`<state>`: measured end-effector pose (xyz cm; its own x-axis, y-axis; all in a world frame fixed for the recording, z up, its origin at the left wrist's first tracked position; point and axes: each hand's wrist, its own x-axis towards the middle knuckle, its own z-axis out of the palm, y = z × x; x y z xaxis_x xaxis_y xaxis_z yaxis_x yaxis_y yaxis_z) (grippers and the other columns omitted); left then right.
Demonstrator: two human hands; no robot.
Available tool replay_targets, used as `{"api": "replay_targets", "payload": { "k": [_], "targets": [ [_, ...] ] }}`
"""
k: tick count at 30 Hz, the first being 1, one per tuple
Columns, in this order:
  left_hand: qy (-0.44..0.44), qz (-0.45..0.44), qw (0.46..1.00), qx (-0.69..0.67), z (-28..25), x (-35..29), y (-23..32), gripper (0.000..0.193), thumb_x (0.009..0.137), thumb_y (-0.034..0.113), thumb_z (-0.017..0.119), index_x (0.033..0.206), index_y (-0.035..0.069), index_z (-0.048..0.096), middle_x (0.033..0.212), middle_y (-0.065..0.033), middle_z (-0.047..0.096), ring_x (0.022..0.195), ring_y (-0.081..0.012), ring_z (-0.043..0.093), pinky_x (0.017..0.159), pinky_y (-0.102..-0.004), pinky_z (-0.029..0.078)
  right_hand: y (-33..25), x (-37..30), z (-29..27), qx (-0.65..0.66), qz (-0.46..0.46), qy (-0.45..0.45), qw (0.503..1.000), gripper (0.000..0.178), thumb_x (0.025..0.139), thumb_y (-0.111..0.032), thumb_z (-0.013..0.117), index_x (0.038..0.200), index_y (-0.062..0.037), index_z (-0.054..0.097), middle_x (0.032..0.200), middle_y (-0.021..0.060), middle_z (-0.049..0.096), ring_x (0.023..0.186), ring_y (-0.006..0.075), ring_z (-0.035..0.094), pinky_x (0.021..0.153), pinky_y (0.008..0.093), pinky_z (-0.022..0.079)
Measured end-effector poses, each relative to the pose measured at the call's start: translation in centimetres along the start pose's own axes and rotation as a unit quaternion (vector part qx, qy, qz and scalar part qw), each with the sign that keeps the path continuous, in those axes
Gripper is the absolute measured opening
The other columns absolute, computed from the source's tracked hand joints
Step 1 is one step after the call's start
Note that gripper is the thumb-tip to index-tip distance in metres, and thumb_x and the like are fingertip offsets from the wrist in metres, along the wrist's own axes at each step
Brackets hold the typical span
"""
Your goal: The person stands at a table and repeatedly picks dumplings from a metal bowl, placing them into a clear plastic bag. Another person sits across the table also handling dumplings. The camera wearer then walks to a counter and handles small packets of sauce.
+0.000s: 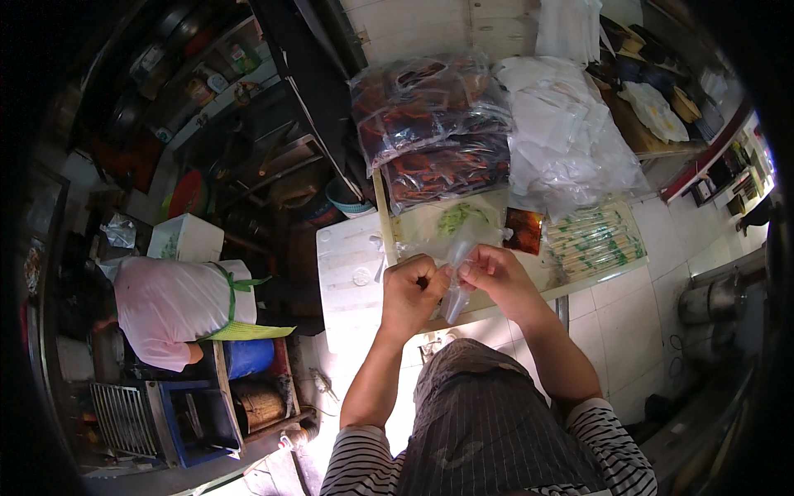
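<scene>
Between my two hands, over the near edge of the table, is a clear plastic bag [457, 304]. My left hand [411, 289] is closed, its thumb and finger pinching the bag from the left. From the right, the thumb and fingers of my right hand [496, 277] grip the same bag. Pale green chopped vegetable [460, 217] shows just beyond my hands; whether it lies in a bag or on the tabletop I cannot tell. A small clear packet of dark red-brown sauce [523, 231] lies to the right of it.
Large bags of red-brown packets [430, 107] are stacked at the back of the table. Beside them is a heap of white plastic bags [562, 124]. Wrapped chopsticks [594, 241] lie at right. A white box [347, 264] stands at left; farther left a person [178, 306] bends over.
</scene>
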<state>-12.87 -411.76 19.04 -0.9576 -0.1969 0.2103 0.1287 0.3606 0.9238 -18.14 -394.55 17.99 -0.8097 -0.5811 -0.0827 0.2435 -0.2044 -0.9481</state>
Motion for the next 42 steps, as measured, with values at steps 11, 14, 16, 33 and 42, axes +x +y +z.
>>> {"api": "replay_targets", "payload": {
  "k": [11,14,16,33,42],
  "targets": [
    [0.009,-0.025,0.97,0.24,-8.8,1.1,-1.8,0.027,0.067,0.009,0.077,0.083,0.002,0.057,0.095,-0.0136,0.064,0.08,-0.025,0.061,0.068,-0.0336,0.05,-1.4,0.0,-0.9,0.269,-0.106,0.11,0.951,0.012,0.096,-0.022,0.054,0.091,-0.0115,0.051,0.074,-0.002,0.044,0.064,0.0098,0.04,0.06,0.0246,0.037],
    [-0.139,0.169,0.958,0.185,-8.6,1.0,3.7,0.033,0.065,0.005,0.079,0.091,0.007,0.057,0.139,-0.0189,0.035,0.125,-0.0386,0.038,0.097,-0.041,0.041,-0.7,-0.2,0.4,0.216,-0.048,0.028,0.975,0.011,0.097,-0.021,0.052,0.09,-0.013,0.048,0.071,-0.0022,0.044,0.06,0.0081,0.039,0.048,0.0223,0.032],
    [-0.289,0.197,0.927,0.132,-8.2,0.3,4.7,0.029,0.068,0.0,0.074,0.09,0.008,0.058,0.148,-0.0202,0.02,0.135,-0.0418,0.025,0.107,-0.042,0.033,-0.7,-0.6,2.4,0.155,0.013,-0.035,0.987,0.013,0.096,-0.023,0.053,0.094,-0.011,0.048,0.071,-0.0015,0.046,0.061,0.0079,0.042,0.049,0.0222,0.033],
    [0.047,0.028,0.996,-0.076,-10.6,-2.0,2.5,0.024,0.077,-0.017,0.039,0.084,-0.004,0.058,0.091,-0.0132,0.061,0.063,-0.0101,0.052,0.055,-0.0194,0.042,2.1,10.4,-3.2,-0.72,0.012,-0.081,0.69,0.065,0.063,-0.026,0.078,0.123,-0.0121,0.055,0.131,0.0205,0.043,0.115,0.0387,0.048,0.086,0.0504,0.049],
    [-0.088,-0.072,0.971,-0.209,0.1,5.3,-0.2,0.016,0.087,0.0,0.052,0.102,0.001,0.055,0.093,-0.0089,0.058,0.068,-0.0107,0.056,0.057,-0.0223,0.045,-1.9,5.7,-13.8,-0.005,0.032,0.14,0.99,0.042,0.076,-0.022,0.068,0.112,-0.0008,0.058,0.103,0.0153,0.064,0.088,0.0279,0.066,0.074,0.0401,0.055]
  ]
}}
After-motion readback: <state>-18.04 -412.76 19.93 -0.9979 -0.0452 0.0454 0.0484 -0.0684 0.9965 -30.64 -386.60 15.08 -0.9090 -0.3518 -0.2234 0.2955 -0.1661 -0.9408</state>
